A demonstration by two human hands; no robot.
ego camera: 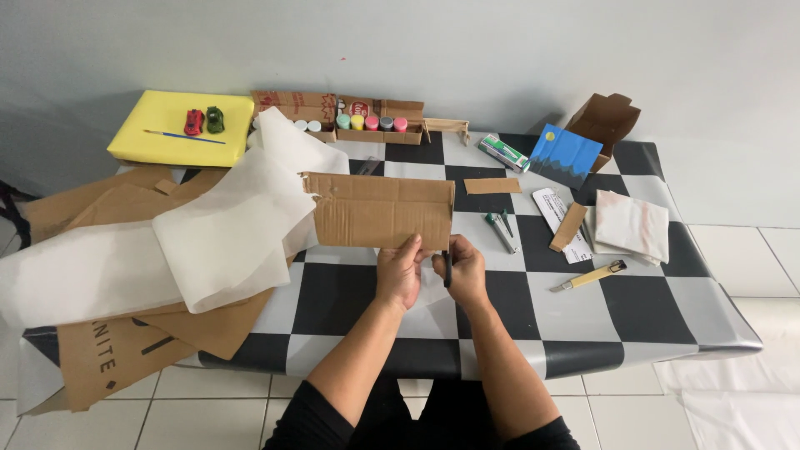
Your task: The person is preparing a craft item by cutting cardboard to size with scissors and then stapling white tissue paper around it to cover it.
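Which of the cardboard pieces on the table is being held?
The large corrugated cardboard sheet at centre: the left hand pinches its lower edge. The small strip and brown sheets lie untouched.

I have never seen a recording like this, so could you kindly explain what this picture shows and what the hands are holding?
There is no machine here: a person wears a camera on the head, so the single picture looks down at their own two bare hands over a checkered table. The left hand pinches the lower edge of a cardboard sheet and holds it up. The right hand has its grip on a thin dark tool, held upright against the same edge; what tool it is I cannot tell. To the left lie white paper and more cardboard. At the back stands a row of paint pots, and a yellow board carries two toy cars and a brush. To the right lie a utility knife, a blue painting and a folded cloth.
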